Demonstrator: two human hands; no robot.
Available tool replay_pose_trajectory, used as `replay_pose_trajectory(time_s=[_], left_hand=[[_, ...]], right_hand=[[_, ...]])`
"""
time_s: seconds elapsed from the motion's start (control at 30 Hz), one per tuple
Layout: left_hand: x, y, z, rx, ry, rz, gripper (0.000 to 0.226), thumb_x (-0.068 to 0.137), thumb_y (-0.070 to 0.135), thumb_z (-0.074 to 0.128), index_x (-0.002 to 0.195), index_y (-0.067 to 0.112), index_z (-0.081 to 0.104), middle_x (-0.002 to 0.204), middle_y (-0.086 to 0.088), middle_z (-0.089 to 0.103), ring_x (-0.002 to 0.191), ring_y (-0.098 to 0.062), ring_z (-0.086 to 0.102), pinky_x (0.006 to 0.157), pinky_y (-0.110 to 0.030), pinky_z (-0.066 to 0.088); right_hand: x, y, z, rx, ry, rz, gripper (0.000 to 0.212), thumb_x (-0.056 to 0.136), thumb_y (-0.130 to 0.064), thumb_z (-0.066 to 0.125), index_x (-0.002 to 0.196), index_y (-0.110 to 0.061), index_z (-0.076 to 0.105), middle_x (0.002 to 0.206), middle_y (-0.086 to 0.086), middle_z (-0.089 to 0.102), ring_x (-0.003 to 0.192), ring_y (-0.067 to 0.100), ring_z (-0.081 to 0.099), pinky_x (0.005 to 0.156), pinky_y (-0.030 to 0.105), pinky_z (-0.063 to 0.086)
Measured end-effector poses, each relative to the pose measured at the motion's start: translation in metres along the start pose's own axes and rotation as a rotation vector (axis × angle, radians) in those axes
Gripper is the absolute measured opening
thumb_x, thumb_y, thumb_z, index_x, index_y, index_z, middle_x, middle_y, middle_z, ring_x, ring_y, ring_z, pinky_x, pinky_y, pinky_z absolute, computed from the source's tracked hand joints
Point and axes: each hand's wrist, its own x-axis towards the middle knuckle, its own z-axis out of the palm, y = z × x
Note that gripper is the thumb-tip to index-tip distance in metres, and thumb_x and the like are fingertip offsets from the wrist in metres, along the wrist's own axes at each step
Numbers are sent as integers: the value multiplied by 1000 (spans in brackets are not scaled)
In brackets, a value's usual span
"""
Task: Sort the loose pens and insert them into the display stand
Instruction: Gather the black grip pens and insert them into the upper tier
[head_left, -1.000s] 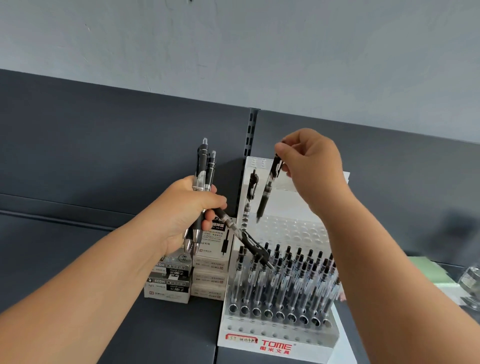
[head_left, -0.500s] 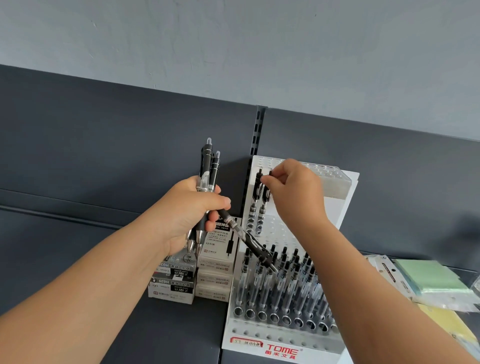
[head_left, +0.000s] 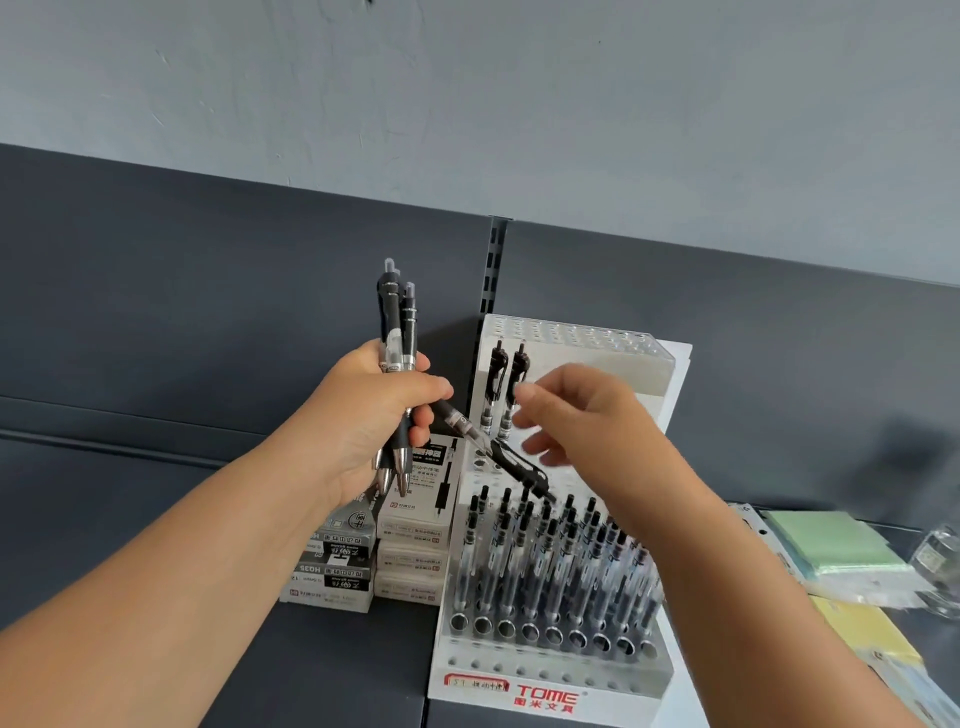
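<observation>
The left hand (head_left: 374, 415) is hovering just left of the display stand (head_left: 644, 379), its fingers curling tightly round several pens (head_left: 396, 322). The right hand (head_left: 576, 415) is hanging in front of the stand's upper tier, fingers loosely spread and holding nothing. Both bare forearms are angling inward.

- It looked like a stationery shop.
- A branded display stand (head_left: 550, 693) at the near right held rows of pens (head_left: 545, 551).
- Stacked pen boxes (head_left: 413, 525) stood just left of it.
- A slotted shelf rail (head_left: 497, 260) ran up the far dark back panel (head_left: 208, 312).
</observation>
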Motion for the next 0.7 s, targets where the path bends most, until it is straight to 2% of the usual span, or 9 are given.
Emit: replay_pose_trajectory(time_s=[0.07, 0.1, 0.13, 0.23, 0.3, 0.4, 0.53, 0.63, 0.7], left_hand=[[2, -1, 4, -43, 44, 7, 20, 83, -1, 65, 91, 13, 54, 72, -8, 59, 46, -10, 49, 40, -20, 42], [3, -2, 5, -56, 61, 4, 20, 83, 0, 65, 90, 14, 54, 71, -8, 59, 44, -9, 51, 40, -20, 42], [3, -3, 7, -67, 70, -3, 20, 84, 0, 65, 90, 14, 53, 72, -8, 60, 44, -8, 53, 39, -19, 42], [3, -5, 10, -93, 57, -14, 19, 85, -2, 62, 92, 14, 53, 91, -10, 69, 54, -8, 62, 43, -20, 45], [3, -6, 12, -90, 49, -25, 19, 86, -4, 58, 92, 14, 54, 93, -10, 69, 56, -9, 63, 45, -21, 45], [1, -8, 15, -42, 14, -53, 16, 87, 1, 62, 94, 13, 54, 79, -11, 66, 45, -9, 56, 41, -20, 42], [-2, -11, 19, -59, -32, -82, 17, 86, 6, 66, 98, 9, 55, 81, -13, 73, 50, -9, 58, 40, -19, 43], [-4, -13, 22, -19, -57, -102, 22, 86, 9, 67, 105, 5, 56, 83, -13, 73, 49, -8, 57, 40, -18, 42], [-4, -15, 22, 20, -48, -89, 23, 86, 12, 69, 104, 5, 58, 84, -10, 70, 52, -8, 57, 40, -18, 42]], right_hand=[[-6, 4, -3, 146, -180, 100, 16, 91, -28, 60, 90, -13, 63, 86, 4, 71, 73, 15, 67, 76, 34, 57], [-8, 6, -4, 204, -211, 117, 10, 91, -22, 62, 91, -12, 63, 86, 5, 69, 72, 16, 66, 75, 32, 57], [-9, 8, -5, 242, -203, 120, 4, 89, -15, 63, 92, -12, 63, 85, 7, 68, 70, 15, 66, 72, 29, 57], [-8, 10, -11, 361, -83, 129, 12, 87, 2, 61, 87, -10, 61, 80, 10, 66, 60, 12, 62, 61, 22, 54], [-6, 12, -18, 492, -8, 154, 11, 90, -1, 59, 85, -11, 61, 77, 9, 67, 56, 10, 60, 56, 20, 52], [-4, 15, -27, 641, 20, 135, 6, 91, -13, 58, 87, -14, 62, 69, 3, 66, 56, 10, 58, 54, 19, 50], [-4, 13, -28, 872, -29, 63, 14, 94, -5, 49, 97, -10, 62, 68, 2, 62, 57, 10, 58, 56, 19, 51], [1, 12, -29, 819, 33, 23, 16, 97, -8, 47, 93, -12, 62, 71, 0, 60, 61, 10, 57, 57, 20, 50], [6, 10, -32, 690, 114, 4, 14, 96, -10, 50, 88, -12, 61, 78, 0, 62, 71, 12, 59, 65, 24, 51]])
